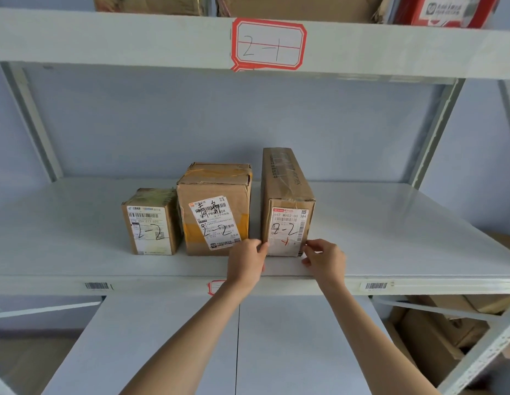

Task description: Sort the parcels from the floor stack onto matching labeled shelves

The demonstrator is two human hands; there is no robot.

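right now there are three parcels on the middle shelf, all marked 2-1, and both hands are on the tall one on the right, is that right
Not quite. The head view shows all three parcels marked 2-2, not 2-1; 2-1 is on the red-bordered label of the shelf above. The rest holds: small parcel, middle parcel and tall parcel stand on the middle shelf, with the left hand and right hand at the tall one.

Three brown cardboard parcels are carried on the white metal shelf [390,238]: a small taped box [151,222] at left, a taller box with yellow tape [216,208] just beside it, and a long narrow carton [286,201] at right, apparently slightly apart. Each is marked "2-2".
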